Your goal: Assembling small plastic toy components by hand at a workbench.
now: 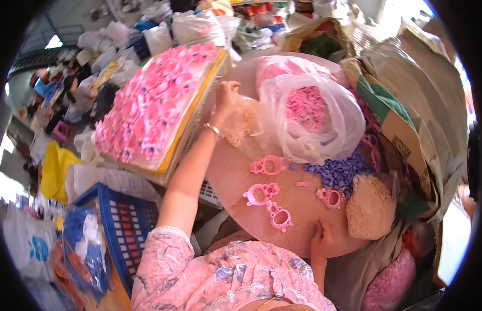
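My left hand (229, 96), a bangle at its wrist, reaches across the round table (230, 173) to the right edge of a raised board (171, 165). Its fingers are bent together; whatever they hold is hidden. Pink plastic pieces with round openings cover that board. Low at the table's near edge is my right hand (321, 241), fingers drawn together, with nothing I can make out in them. Between the hands lie several pink ring-shaped frames, among them one frame (271, 165) and another (279, 217). A pink ring piece (329, 198) lies just above my right hand.
On the table stand an open plastic bag of small pink pieces (305, 109), a heap of blue-purple pieces (339, 171), a bag of beige pieces (370, 207) and a clear bag (241, 124) beside my left hand. A blue basket (116, 223) sits lower left; sacks crowd the right.
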Available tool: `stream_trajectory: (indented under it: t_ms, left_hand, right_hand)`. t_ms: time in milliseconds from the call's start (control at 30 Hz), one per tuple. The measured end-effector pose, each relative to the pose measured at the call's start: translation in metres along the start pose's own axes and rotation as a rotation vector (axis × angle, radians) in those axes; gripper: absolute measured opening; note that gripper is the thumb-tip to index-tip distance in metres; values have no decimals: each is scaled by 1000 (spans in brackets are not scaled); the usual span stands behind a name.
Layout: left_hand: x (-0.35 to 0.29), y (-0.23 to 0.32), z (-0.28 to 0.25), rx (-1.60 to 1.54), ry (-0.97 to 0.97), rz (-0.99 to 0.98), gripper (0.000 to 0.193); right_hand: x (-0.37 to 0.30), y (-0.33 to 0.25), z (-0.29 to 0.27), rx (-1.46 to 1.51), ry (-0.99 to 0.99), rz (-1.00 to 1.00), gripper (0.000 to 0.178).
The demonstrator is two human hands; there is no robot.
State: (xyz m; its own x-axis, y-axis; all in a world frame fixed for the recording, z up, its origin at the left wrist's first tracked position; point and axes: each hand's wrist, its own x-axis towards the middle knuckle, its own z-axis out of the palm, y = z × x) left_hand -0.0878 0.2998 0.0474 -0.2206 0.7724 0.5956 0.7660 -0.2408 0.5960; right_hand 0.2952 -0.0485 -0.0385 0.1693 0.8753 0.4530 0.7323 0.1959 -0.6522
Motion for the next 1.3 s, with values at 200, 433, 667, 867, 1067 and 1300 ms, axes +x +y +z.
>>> stream_trajectory:
  t_ms: [200, 433, 667, 867, 1067, 1300]
  left_hand:
    - [76, -63, 80, 361, -349, 151, 19]
    - [132, -106, 90, 517, -457, 89, 35]
    - [24, 62, 7, 44, -49, 294, 23]
    - [-150, 104, -69, 72, -137, 347, 26]
    - [-256, 99, -101, -92, -313, 245, 39]
    - [-285, 113, -97, -151, -392, 122, 65]
  right_hand:
    - [-8, -4, -3, 36, -17, 78, 14]
    - [11, -6, -1, -1, 40, 42, 16]
    - [7, -4, -7, 163, 220, 322, 13]
    - [10, 6, -8, 211, 271, 362, 21]
    - [58, -15, -6, -387, 48, -47, 35]
    - [63, -15, 4, -160, 46, 54, 23]
